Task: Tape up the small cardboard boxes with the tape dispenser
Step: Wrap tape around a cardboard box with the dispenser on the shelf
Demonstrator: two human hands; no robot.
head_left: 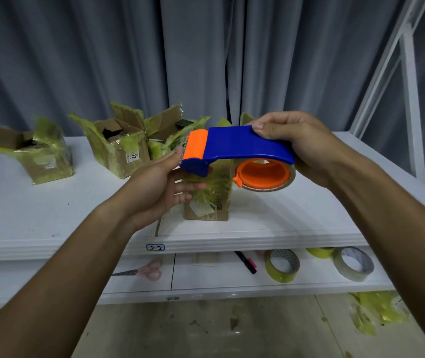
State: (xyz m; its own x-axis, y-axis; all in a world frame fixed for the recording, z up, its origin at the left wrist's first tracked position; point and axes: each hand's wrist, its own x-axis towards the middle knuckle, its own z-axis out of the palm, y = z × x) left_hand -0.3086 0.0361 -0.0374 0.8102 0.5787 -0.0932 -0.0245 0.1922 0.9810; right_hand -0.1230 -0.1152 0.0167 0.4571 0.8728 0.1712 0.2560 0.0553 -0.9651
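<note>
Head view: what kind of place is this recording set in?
Probably a packing or parcel-taping workstation. White shelving holds small cardboard boxes wrapped in yellowish tape, spare tape rolls and scissors lie on the shelf below, and both hands hold a tape dispenser.

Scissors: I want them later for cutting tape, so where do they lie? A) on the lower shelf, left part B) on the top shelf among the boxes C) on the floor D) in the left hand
A: the scissors lie on the lower shelf, left of the marker.
</note>
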